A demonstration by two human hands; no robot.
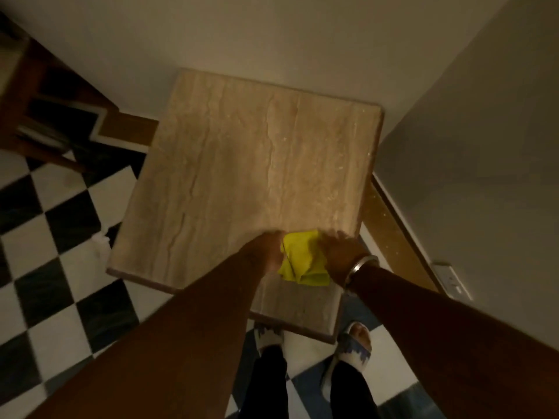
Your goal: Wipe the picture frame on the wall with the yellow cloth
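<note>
The yellow cloth [304,261] lies bunched on a beige stone-topped table [236,164], near its front right part. My left hand [266,247] grips the cloth's left side and my right hand [338,252], with a metal bangle on the wrist, grips its right side. Both hands rest low over the tabletop. No picture frame is in view; only bare pale walls show above and to the right.
The table stands in a corner between two pale walls [302,40]. A dark wooden shelf unit [45,110] stands at the left. The floor [48,237] is black-and-white checkered. A wall socket [450,279] sits low on the right. My feet in sandals [357,343] stand below the table edge.
</note>
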